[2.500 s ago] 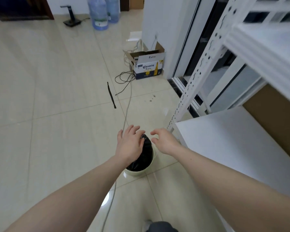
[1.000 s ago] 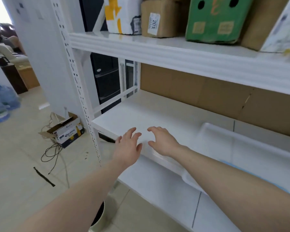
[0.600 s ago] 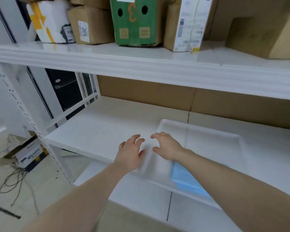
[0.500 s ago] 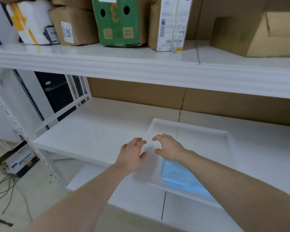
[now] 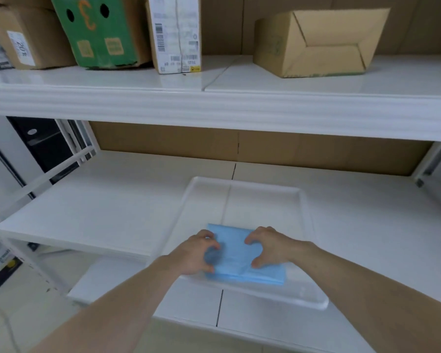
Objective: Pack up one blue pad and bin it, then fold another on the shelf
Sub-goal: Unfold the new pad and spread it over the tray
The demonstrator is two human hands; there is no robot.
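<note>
- Blue pad (image 5: 242,258) lay folded flat in the near part of a clear plastic tray (image 5: 278,200), close to the tray's front rim.
- My left hand (image 5: 196,253) sat on the pad's left edge, fingers curled down over it; the fingertips were blurred, so I could not tell whether they pinched the material or only pressed on it.
- My right hand (image 5: 270,245) rested on the pad's right half, fingers bent and spread like a claw, the tips touching the blue surface, the thumb down near the front edge. It looked like pressing more than gripping, though I could not be sure.
- The tray stood on the middle shelf (image 5: 99,212), a white board with a dark seam running front to back beneath the tray.
- A brown cardboard backing (image 5: 290,151) closed the rear of that level.
- On the upper shelf (image 5: 214,103) stood a green box (image 5: 97,31) with two round holes, leaning, a brown box with a white label (image 5: 28,39) to its left, a tall white carton with barcodes (image 5: 175,34) to its right, and an open brown carton (image 5: 318,39) lying on its side farther right.
- Left of the rack, pale floor tiles (image 5: 23,301) showed below.
</note>
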